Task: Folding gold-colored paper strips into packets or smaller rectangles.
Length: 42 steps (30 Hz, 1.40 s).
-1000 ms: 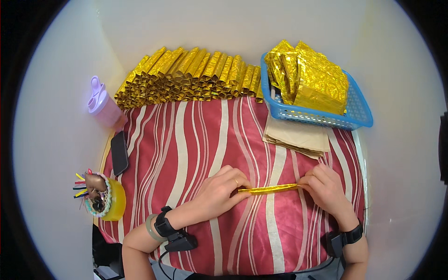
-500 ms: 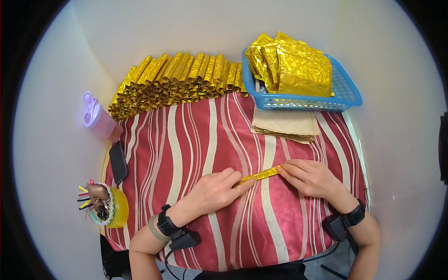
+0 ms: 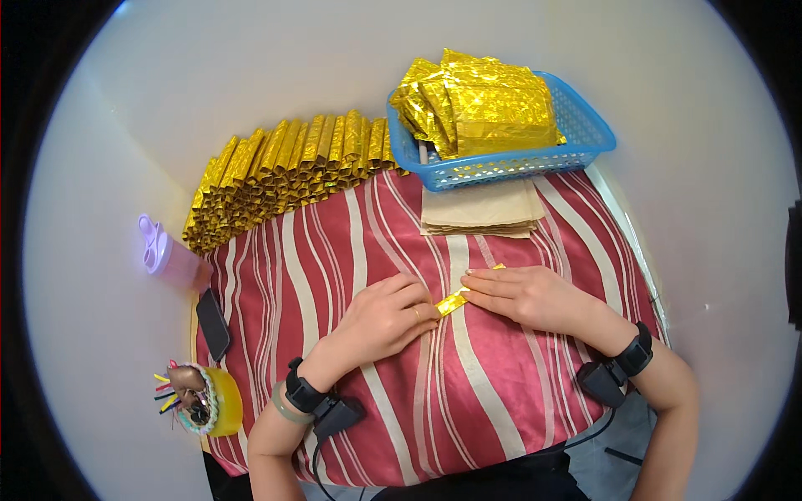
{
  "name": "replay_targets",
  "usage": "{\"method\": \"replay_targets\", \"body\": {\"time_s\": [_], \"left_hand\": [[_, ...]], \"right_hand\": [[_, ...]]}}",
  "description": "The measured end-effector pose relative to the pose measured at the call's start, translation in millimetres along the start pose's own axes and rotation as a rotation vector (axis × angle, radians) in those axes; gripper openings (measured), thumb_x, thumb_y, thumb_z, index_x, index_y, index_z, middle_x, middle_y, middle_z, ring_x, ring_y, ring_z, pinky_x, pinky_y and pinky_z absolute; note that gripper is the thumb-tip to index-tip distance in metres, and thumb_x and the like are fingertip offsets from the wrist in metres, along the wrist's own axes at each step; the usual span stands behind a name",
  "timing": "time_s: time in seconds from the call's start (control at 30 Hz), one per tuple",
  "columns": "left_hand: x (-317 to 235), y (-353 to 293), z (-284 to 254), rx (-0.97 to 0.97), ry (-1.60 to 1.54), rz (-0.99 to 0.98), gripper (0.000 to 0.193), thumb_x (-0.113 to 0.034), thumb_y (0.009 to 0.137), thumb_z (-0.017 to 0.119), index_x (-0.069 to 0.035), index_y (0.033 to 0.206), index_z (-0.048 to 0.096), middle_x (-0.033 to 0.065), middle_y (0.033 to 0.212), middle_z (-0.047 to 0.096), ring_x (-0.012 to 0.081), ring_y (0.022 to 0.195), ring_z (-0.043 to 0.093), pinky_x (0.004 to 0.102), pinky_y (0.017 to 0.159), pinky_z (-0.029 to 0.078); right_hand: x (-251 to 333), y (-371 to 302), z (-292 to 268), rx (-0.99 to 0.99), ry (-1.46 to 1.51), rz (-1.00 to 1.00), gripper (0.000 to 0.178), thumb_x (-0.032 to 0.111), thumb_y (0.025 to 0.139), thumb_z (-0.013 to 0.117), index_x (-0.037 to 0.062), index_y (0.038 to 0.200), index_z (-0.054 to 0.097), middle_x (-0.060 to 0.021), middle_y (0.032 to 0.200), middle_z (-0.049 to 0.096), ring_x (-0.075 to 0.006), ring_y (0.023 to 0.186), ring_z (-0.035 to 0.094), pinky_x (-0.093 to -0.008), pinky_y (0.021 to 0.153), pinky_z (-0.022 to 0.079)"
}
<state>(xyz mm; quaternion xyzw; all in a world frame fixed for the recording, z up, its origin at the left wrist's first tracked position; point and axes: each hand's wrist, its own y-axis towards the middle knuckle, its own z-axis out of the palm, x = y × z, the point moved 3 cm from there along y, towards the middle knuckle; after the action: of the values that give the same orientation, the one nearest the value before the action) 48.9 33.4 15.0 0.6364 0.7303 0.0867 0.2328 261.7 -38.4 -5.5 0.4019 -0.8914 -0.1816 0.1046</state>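
Observation:
A narrow folded strip of shiny gold paper (image 3: 452,303) lies slantwise on the striped cloth between my hands. Bent fingers of my left hand (image 3: 386,317) close on its near left end. My right hand (image 3: 528,296) rests over the strip's far half, its fingers stretched out flat and side by side; the tip of the strip shows past them. Both wrists wear black straps with dark box-shaped devices. My fingers hide parts of the strip.
Folded gold paper tubes (image 3: 284,171) are stacked at the far left. A blue basket (image 3: 501,169) holds gold sheets (image 3: 501,100), with tan paper (image 3: 484,209) before it. Along the left edge stand a lilac-lidded cup (image 3: 174,257), a dark phone (image 3: 214,326) and a yellow container (image 3: 225,401).
My right hand has shifted left along the strip and flattened from a bent grip. The strip is tilted more steeply. The whole view has turned slightly.

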Motion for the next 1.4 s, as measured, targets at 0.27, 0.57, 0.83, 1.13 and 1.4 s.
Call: {"method": "replay_targets", "body": {"time_s": [0.27,0.57,0.83,1.13,1.4], "left_hand": [[8,-4,10,0.296,0.043,-0.035,0.049,-0.010,0.085,0.063,-0.015,0.133,0.058,-0.0013,0.142,0.051,0.0320,0.132,0.041,0.0491,0.106,0.035],[9,-8,17,0.386,0.012,-0.125,0.064,0.000,0.083,0.053,-0.014,0.144,0.043,0.0049,0.153,0.036,0.0333,0.142,0.029,0.0532,0.115,0.022],[3,-4,16,0.453,0.015,-0.130,0.068,0.005,0.077,0.053,-0.017,0.141,0.049,0.0064,0.152,0.037,0.0324,0.143,0.029,0.0601,0.113,0.019],[-14,-21,3,0.387,0.162,-0.064,0.058,-0.002,0.079,0.057,-0.007,0.137,0.052,0.0068,0.146,0.047,0.0279,0.139,0.037,0.0622,0.104,0.032],[-26,-55,-6,0.400,0.001,-0.251,0.080,0.013,0.065,0.054,-0.007,0.142,0.046,0.0110,0.146,0.045,0.0310,0.140,0.036,0.0622,0.113,0.016]], "right_hand": [[4,-4,-1,0.046,0.210,0.103,0.054,0.024,0.088,0.060,-0.0057,0.131,0.050,-0.0196,0.134,0.054,-0.0318,0.128,0.050,-0.0390,0.109,0.039],[3,-5,-1,0.070,0.236,0.110,0.063,0.036,0.092,0.058,-0.0069,0.135,0.044,-0.0228,0.140,0.047,-0.0328,0.131,0.045,-0.0407,0.112,0.036],[2,-10,0,0.053,0.265,0.133,0.066,0.040,0.091,0.059,-0.0054,0.136,0.044,-0.0216,0.141,0.046,-0.0309,0.132,0.045,-0.0406,0.112,0.035],[0,-14,-3,0.143,0.189,0.197,0.065,0.047,0.092,0.055,0.0023,0.139,0.046,-0.0145,0.147,0.043,-0.0268,0.136,0.041,-0.0459,0.114,0.030],[-1,-16,-7,0.168,0.099,0.229,0.070,0.051,0.091,0.054,0.0030,0.142,0.042,-0.0132,0.148,0.042,-0.0267,0.137,0.040,-0.0450,0.114,0.029]]}}
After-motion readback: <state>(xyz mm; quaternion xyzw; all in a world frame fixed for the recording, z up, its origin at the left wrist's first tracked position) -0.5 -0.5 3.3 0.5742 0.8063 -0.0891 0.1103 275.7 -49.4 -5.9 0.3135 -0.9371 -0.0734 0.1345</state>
